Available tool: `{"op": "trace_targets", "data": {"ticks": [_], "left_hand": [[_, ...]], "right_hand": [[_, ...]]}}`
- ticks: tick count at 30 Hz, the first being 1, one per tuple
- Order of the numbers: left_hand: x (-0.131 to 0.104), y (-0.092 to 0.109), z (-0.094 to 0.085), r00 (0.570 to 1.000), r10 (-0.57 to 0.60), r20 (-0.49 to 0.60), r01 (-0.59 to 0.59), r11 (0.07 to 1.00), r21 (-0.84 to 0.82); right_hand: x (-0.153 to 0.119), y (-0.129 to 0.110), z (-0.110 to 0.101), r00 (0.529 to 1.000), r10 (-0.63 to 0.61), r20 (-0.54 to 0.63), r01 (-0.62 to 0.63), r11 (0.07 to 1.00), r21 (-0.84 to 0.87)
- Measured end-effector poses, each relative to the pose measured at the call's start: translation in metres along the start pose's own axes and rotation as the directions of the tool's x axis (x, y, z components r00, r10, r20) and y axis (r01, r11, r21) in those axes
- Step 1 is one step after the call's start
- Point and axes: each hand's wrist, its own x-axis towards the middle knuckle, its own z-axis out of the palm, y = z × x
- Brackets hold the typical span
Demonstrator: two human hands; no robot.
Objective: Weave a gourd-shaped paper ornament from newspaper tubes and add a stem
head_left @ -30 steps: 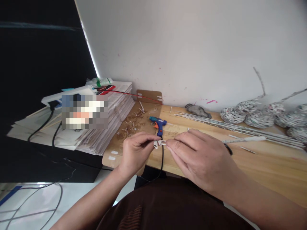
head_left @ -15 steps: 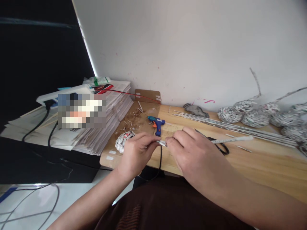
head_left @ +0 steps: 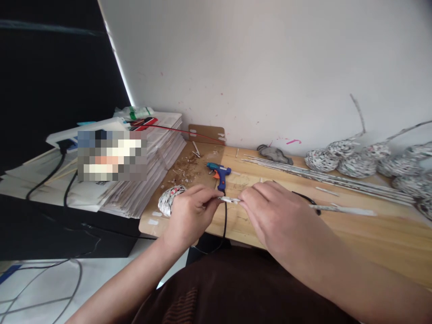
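Between my two hands runs a rolled newspaper strip, pinched at both sides. My left hand is closed on its left part, thumb against the fingers. My right hand grips it a short way to the right, and a long pale end of rolled paper sticks out beyond that hand. Just behind my left hand sits a rounded woven newspaper piece, partly covered by it. A blue hot glue gun lies on the table past my fingertips. Black-handled scissors are mostly hidden behind my right hand.
Long paper sticks lie along the wooden table. Several woven newspaper forms stand by the wall near a grey cloth. A brown board bears scraps. At left, a paper stack carries a power strip.
My right hand has slid slightly right along the strip, so more of it shows between my hands. The strip's free end has swung lower and further right.
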Motion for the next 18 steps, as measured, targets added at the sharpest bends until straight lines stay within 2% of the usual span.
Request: {"op": "trace_targets", "data": {"ticks": [6, 11, 13, 16, 18], "left_hand": [[-0.001, 0.002, 0.001, 0.997, -0.057, 0.043, 0.056, 0.998, 0.01], [-0.003, 0.0, 0.003, 0.997, -0.056, 0.049, 0.055, 0.998, 0.022], [-0.002, -0.001, 0.002, 0.997, -0.063, 0.043, 0.063, 0.998, 0.007], [0.003, -0.002, -0.001, 0.992, -0.121, 0.04, 0.123, 0.99, -0.062], [0.006, -0.004, -0.003, 0.983, -0.179, 0.04, 0.182, 0.978, -0.105]], "right_hand": [[0.003, -0.011, 0.009, 1.0, 0.013, 0.026, -0.011, 0.997, -0.072], [0.008, -0.013, 0.017, 0.999, 0.02, 0.029, -0.02, 1.0, -0.005], [0.006, -0.015, 0.01, 1.0, 0.022, -0.019, -0.021, 0.999, 0.026], [-0.005, -0.02, -0.003, 0.986, -0.016, -0.168, 0.03, 0.996, 0.08], [-0.014, -0.021, -0.003, 0.981, -0.017, -0.196, 0.056, 0.979, 0.197]]}}
